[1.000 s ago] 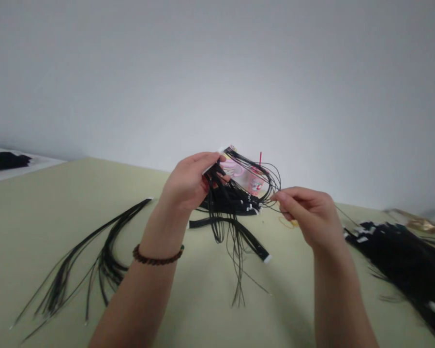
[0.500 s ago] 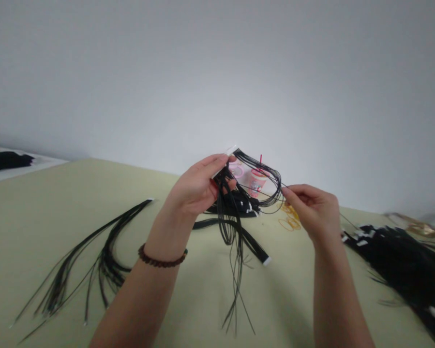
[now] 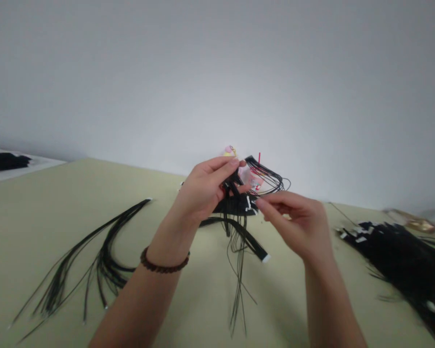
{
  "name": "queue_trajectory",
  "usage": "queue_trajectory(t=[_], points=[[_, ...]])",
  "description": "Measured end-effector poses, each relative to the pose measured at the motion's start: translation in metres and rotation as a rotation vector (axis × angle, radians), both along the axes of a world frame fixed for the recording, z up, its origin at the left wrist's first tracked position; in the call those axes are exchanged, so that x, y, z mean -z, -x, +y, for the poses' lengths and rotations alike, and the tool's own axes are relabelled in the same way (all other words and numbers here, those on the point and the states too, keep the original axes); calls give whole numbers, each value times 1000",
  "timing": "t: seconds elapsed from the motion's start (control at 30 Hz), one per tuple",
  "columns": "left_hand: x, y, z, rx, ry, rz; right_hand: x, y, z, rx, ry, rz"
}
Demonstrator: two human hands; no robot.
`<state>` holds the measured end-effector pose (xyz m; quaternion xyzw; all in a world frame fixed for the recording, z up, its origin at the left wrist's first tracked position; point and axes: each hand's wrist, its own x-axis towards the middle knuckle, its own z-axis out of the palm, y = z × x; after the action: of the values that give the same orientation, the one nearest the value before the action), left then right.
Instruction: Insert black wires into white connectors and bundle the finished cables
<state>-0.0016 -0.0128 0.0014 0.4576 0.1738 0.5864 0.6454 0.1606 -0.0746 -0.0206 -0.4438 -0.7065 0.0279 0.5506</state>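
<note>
Black wire bundle [image 3: 235, 186] is sitting clamped in the left hand [image 3: 202, 191] above the table [image 3: 191, 304], long axis running up-right, loops pointing far, loose strands hanging toward the person. Right hand [image 3: 293, 224] is hovering just beside it, fingers curled; can't tell if it's gripping a strand. Loose black wires [image 3: 395, 256] are lying at right.
</note>
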Motion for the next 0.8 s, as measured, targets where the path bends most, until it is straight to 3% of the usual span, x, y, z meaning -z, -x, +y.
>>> queue_trajectory(t=[0.1,0.23,0.43,0.8], points=[[3,-7,-1,43,-27,32,6,13,6,-16,-39,-138],[5,-11,-1,60,-90,46,9,16,10,20,-88,-154],[7,-10,0,1,-166,98,7,15,5,10,-124,-190],[10,-13,0,-33,-218,186,10,19,9,64,-107,-87]])
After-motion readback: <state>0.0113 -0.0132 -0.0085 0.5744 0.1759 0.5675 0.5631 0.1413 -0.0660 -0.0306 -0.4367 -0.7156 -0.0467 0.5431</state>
